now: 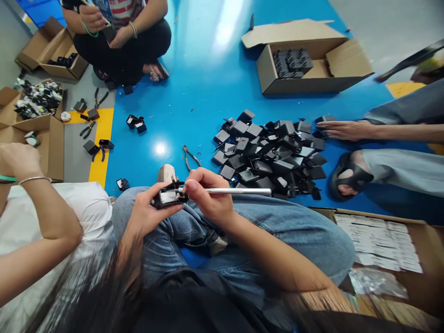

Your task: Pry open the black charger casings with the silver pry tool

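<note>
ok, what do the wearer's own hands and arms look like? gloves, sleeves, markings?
Left hand and right hand are ungloved, with no rings, bracelets or watch showing. No sleeve shows on the right forearm or left forearm; dark hair partly hides the left one. No cables or markings visible.

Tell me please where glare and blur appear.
Head view: white glare on the glossy blue floor, a streak and a round spot; head view: long dark hair strands blurred at bottom left, black plastic casing in the left hand fairly sharp.

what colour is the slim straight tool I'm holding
The tool is silver, best seen in the head view.
</note>
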Demonstrator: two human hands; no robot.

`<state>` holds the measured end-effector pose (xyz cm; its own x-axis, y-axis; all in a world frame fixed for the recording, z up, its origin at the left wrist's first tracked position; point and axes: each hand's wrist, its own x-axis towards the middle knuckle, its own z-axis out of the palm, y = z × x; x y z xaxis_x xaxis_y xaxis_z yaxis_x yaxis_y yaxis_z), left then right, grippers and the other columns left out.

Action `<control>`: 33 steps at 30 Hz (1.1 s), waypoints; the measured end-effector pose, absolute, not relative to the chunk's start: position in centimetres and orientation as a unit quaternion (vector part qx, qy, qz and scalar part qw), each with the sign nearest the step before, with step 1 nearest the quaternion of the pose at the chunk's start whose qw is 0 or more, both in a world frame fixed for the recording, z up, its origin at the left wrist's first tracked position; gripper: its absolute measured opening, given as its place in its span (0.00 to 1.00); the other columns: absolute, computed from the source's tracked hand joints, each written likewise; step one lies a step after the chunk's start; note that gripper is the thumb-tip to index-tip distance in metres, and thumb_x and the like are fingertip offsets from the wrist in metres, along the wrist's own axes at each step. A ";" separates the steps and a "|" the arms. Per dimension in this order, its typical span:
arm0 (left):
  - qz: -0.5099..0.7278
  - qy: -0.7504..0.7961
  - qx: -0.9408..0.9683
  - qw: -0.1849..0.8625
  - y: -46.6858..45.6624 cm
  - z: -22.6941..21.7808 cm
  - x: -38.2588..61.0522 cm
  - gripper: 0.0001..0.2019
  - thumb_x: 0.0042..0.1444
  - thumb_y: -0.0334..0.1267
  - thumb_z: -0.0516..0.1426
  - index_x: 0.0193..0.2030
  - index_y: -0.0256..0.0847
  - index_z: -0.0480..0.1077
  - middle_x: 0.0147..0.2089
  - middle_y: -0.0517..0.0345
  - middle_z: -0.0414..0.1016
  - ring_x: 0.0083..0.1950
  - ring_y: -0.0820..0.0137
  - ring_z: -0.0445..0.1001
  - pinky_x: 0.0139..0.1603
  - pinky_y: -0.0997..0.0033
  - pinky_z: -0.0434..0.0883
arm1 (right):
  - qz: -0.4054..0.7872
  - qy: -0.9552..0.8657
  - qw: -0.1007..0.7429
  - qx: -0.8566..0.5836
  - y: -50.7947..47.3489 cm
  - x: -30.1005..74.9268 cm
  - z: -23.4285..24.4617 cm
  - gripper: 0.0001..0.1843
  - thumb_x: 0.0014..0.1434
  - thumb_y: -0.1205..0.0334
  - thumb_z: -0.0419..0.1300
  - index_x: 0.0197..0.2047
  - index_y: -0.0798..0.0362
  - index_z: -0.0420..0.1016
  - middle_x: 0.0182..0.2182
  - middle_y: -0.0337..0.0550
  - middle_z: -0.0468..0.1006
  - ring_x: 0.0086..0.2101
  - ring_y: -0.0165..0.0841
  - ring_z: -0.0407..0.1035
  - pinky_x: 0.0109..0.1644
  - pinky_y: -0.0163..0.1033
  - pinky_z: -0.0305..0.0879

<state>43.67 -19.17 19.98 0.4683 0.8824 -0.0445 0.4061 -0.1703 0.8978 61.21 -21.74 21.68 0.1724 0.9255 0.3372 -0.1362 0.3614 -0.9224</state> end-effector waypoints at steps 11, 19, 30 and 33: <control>0.324 0.367 0.748 0.447 -20.2 19.8 44.7 0.23 0.55 0.56 0.65 0.51 0.43 0.74 0.43 0.57 0.83 0.40 0.67 0.80 0.42 0.71 0.76 | 0.265 -0.524 0.681 -0.437 -22.7 60.7 21.6 0.25 0.65 0.51 0.64 0.20 0.52 0.63 0.15 0.30 0.61 0.16 0.22 0.54 0.21 0.33 0.51; 0.304 0.418 0.673 0.529 -20.4 18.3 44.6 0.25 0.61 0.57 0.60 0.57 0.43 0.67 0.42 0.57 0.80 0.39 0.68 0.78 0.41 0.71 0.72 | 0.385 -0.281 0.797 -0.371 -20.3 59.8 22.6 0.30 0.60 0.42 0.67 0.21 0.51 0.58 0.14 0.27 0.55 0.14 0.20 0.47 0.17 0.29 0.45; 0.264 0.469 0.657 0.527 -19.8 18.0 44.7 0.27 0.56 0.58 0.63 0.54 0.41 0.69 0.40 0.57 0.80 0.39 0.67 0.77 0.41 0.72 0.70 | 0.441 -0.176 0.806 -0.353 -20.1 60.7 21.6 0.33 0.53 0.40 0.71 0.19 0.52 0.58 0.13 0.26 0.54 0.13 0.19 0.44 0.15 0.27 0.45; 0.273 0.469 0.661 0.518 -19.7 18.1 44.6 0.27 0.55 0.59 0.63 0.54 0.41 0.70 0.39 0.58 0.80 0.37 0.68 0.76 0.40 0.72 0.69 | 0.473 -0.168 0.793 -0.344 -20.2 60.7 21.9 0.32 0.52 0.41 0.72 0.19 0.52 0.59 0.13 0.26 0.55 0.13 0.18 0.44 0.15 0.28 0.43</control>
